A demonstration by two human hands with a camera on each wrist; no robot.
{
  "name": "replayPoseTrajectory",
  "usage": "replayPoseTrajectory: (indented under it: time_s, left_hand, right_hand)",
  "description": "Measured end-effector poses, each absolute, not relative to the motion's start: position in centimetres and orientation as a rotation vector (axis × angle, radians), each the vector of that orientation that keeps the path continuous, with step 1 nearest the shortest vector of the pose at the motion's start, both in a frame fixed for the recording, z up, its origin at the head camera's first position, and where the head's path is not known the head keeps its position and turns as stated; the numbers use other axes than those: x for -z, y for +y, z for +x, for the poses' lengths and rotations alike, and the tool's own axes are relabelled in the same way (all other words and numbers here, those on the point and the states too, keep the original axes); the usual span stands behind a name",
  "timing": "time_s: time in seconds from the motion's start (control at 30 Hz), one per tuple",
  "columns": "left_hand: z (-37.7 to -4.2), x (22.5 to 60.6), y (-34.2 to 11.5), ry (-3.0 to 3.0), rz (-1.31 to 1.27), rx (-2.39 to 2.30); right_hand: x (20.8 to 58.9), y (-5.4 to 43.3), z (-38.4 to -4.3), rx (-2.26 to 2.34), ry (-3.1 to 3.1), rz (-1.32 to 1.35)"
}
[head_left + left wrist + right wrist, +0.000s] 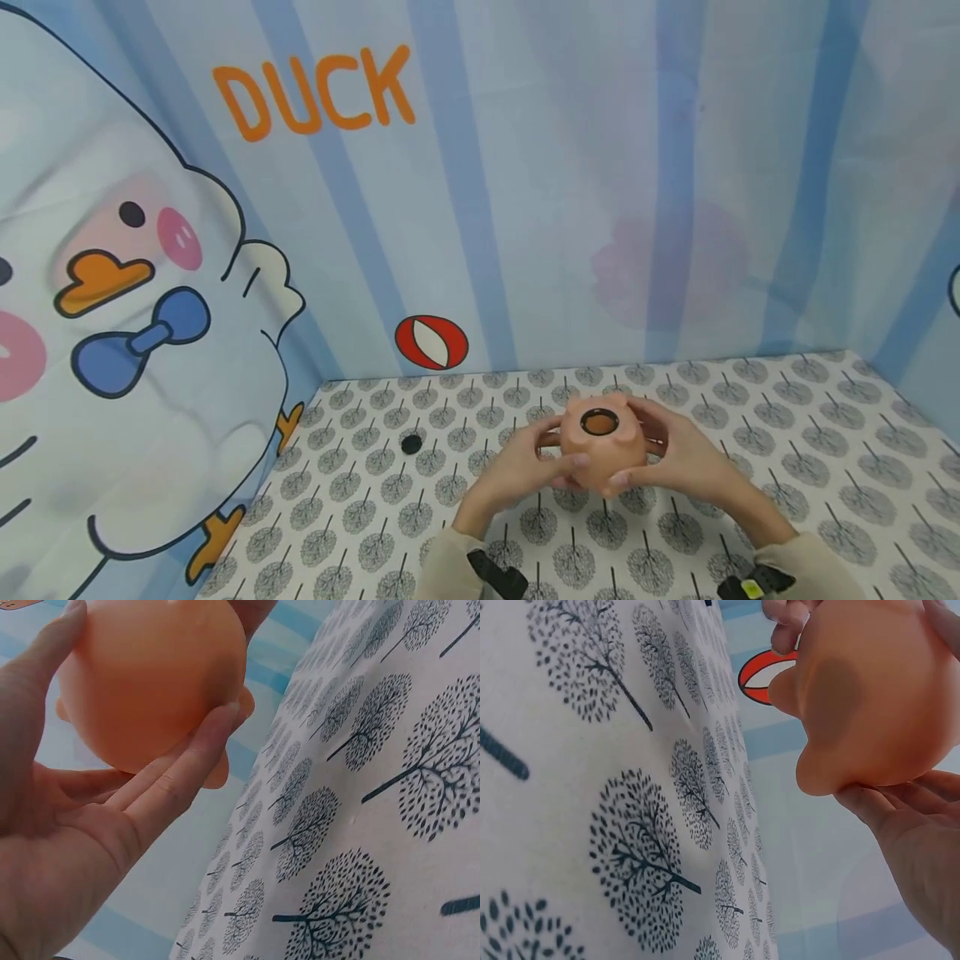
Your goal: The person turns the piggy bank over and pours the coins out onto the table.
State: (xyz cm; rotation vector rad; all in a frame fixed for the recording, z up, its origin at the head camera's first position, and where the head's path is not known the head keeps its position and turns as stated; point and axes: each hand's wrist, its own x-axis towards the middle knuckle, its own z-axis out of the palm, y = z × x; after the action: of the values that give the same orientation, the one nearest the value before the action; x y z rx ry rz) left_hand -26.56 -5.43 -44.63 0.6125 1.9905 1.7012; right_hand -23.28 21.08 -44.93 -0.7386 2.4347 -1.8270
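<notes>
A round, glossy peach-orange piggy bank (603, 454) with stubby bumps is held up above the table by both hands. Its round dark-rimmed opening (600, 422) faces up toward the head camera. On one side the left hand (517, 465) grips it, thumb on the near face and fingers underneath, as the left wrist view shows. From the opposite side the right hand (686, 450) holds it, its fingers against the body (885, 697) in the right wrist view. A small black round cap (411, 444) lies on the table to the left, apart from both hands.
The table is covered by a white cloth (360, 508) with a grey tree print. Behind it hangs a blue-striped curtain (555, 208) with a printed duck at left and a red ball print.
</notes>
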Motion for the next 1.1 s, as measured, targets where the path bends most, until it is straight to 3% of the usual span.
replayPoseTrajectory:
  time_s: [0.53,0.83,1.1]
  left_hand:
    - [-26.3,44.9,-5.8,2.095,0.713,-1.779]
    - [-26.5,44.2,-6.1,2.2,0.758,-1.792]
    - [-25.8,43.6,-5.4,2.213,0.77,-1.713]
  right_hand:
    - [44.5,21.5,-22.7,1.794,2.409,-0.831]
    - [42.8,21.2,-22.5,2.062,1.928,-0.472]
    - [43.5,22.3,-23.5,2.011,1.616,-0.456]
